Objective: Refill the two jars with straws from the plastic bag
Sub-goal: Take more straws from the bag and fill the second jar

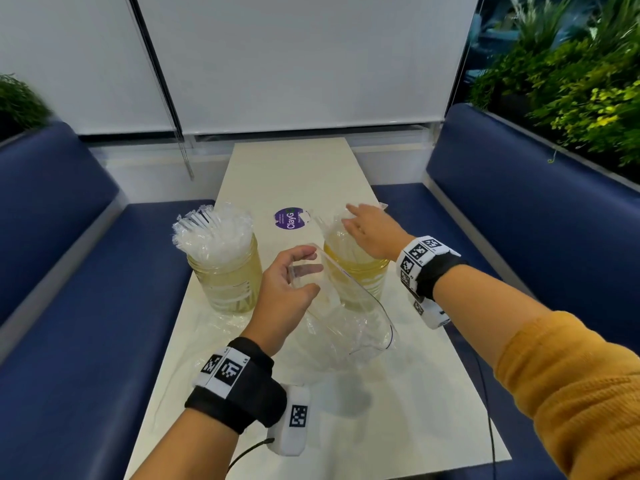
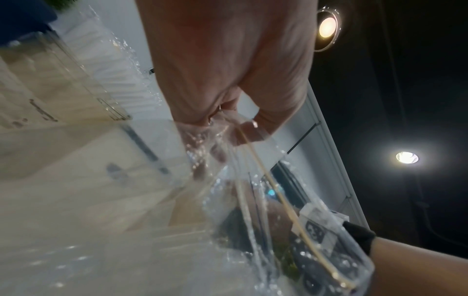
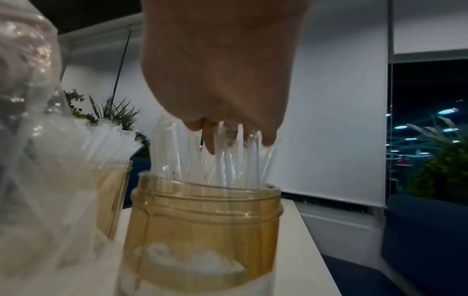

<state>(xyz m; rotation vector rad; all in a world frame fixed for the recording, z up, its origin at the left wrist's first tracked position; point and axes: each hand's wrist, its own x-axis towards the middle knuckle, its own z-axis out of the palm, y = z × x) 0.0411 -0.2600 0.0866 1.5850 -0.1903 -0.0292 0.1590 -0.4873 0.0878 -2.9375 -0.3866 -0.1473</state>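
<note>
Writing: a round purple sticker (image 1: 290,218) on the table (image 1: 294,174) reads "ClayG…", the rest hidden by plastic; its smaller print is too small to read. Black-and-white square code tags sit on both wristbands.
Materials: two amber-tinted clear jars with threaded necks; thin clear straws in glossy wrappers; a crinkled transparent plastic bag (image 1: 349,317); a smooth pale table top; padded blue benches (image 1: 69,271) on both sides.
Left hand (image 1: 284,292): fingers and thumb curled on the open rim of the plastic bag, pinching the film; in the left wrist view the fingertips (image 2: 222,152) show through the plastic.
Right hand (image 1: 369,230): fingers spread and fairly straight, resting on the upper ends of the straws (image 3: 228,160) standing in the right jar (image 3: 202,220); the fingertips (image 3: 211,140) touch the straw tips, and the jar mouth is just below the palm.
Left jar (image 1: 225,278): packed with straws fanning out above its rim, left of the left hand's knuckles, apart from both hands.
Bag: sags from the left fingers onto the table, between the hand and the right jar, against that jar's near side.
</note>
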